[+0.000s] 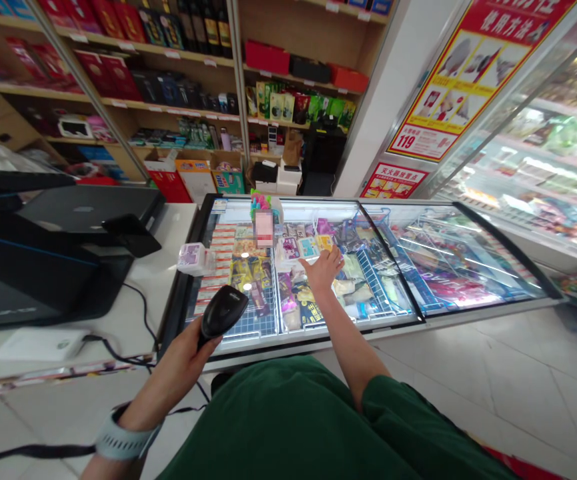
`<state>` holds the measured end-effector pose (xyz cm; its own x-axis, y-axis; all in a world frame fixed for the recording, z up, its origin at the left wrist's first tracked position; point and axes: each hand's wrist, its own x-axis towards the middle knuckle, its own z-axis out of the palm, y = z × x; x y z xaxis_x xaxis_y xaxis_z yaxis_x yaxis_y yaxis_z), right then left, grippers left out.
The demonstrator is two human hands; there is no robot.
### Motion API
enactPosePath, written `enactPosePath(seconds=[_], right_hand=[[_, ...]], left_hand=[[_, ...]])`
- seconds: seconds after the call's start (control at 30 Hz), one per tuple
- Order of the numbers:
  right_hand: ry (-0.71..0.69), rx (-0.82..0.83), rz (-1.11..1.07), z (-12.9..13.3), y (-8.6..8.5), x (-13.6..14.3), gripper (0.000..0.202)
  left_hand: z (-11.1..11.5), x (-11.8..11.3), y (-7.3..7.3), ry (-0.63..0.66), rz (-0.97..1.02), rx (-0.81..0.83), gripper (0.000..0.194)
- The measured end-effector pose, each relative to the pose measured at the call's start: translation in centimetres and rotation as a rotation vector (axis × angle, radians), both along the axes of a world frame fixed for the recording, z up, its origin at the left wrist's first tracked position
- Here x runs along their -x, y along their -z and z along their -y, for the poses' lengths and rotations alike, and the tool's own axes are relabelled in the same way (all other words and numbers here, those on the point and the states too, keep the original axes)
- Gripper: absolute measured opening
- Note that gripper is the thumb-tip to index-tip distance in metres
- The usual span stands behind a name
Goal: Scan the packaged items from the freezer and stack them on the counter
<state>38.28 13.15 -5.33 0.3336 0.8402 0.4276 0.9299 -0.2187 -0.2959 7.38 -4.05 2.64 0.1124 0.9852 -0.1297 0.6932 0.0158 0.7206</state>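
My left hand (188, 352) is wrapped round the handle of a black barcode scanner (224, 311), held above the near left corner of the chest freezer. My right hand (324, 272) is over the freezer's glass lid with its fingers spread. Its fingertips are at a row of small packs: a purple pack (289, 249), a blue pack (309, 247) and a yellow pack (325, 243). Whether they touch the packs I cannot tell. Left of these, a white-and-purple pack (191, 258) lies at the lid's left edge. A pink card (264, 227) stands by a colourful ornament (259, 202).
The chest freezer (318, 339) holds bagged goods in wire baskets under its glass. A counter (168, 230) on the left carries a black checkout terminal (33, 260) and a white box-shaped device (43, 344) with a cable. Stocked shelves (168, 53) stand behind.
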Motion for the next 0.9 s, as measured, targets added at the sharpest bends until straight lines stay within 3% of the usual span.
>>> enactPosePath(seconds=[0.27, 0.47, 0.57, 0.67, 0.9], right_hand=[[-0.008, 0.005, 0.032, 0.4, 0.5, -0.3, 0.067], [-0.114, -0.021, 0.037, 1.0, -1.8, 0.7, 0.064], [-0.273, -0.092, 0.042, 1.0, -3.3, 2.5, 0.051], [-0.523, -0.1, 0.014, 0.1, -3.8, 5.5, 0.041], [-0.988, 0.152, 0.112, -4.2, -2.3, 15.5, 0.05]], left_hand=[[-0.2, 0.0, -0.7, -0.025, -0.013, -0.019, 0.047], [0.0, 0.7, -0.8, -0.045, 0.013, -0.022, 0.043], [0.5, 1.7, -0.4, -0.084, 0.012, -0.02, 0.043], [1.1, 2.6, -0.1, -0.128, 0.013, -0.011, 0.042], [2.8, 4.7, 0.4, -0.191, 0.069, -0.033, 0.043]])
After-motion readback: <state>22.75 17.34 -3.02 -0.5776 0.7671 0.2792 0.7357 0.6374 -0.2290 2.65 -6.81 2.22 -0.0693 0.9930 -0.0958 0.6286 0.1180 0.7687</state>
